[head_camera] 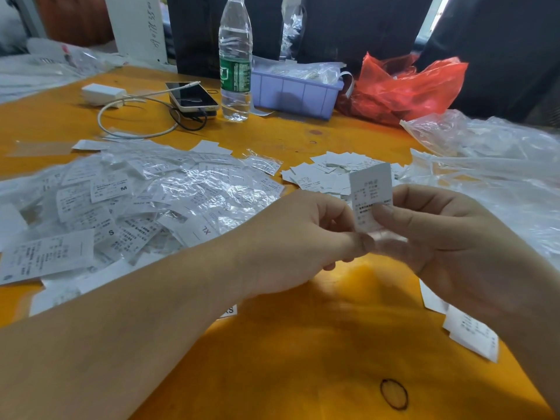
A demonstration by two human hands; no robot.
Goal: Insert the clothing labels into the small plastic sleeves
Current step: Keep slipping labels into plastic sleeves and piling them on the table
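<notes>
Above the near middle of the orange counter (318, 359), the left hand (291, 237) and the right hand (448, 234) met around one white label (371, 192). That label stood upright, its lower end between the two thumbs. The left hand's thumb and curled fingers pinched a clear plastic sleeve (389, 237) just under the label; the right hand's thumb pressed the label's lower part against its fingers. The sleeve was blurred, so the label's bottom edge seemed to sit at its mouth, though I could not tell how far in it was.

Left of the label lay a broad heap of sleeved labels (136, 204), some marked S, M and XL. Just behind the label sat a small pile of bare labels (327, 174). Farther behind the label stood a water bottle (235, 59), a phone (192, 97) to its left, and a lilac bin (295, 92) and red bag (403, 86) to its right.
</notes>
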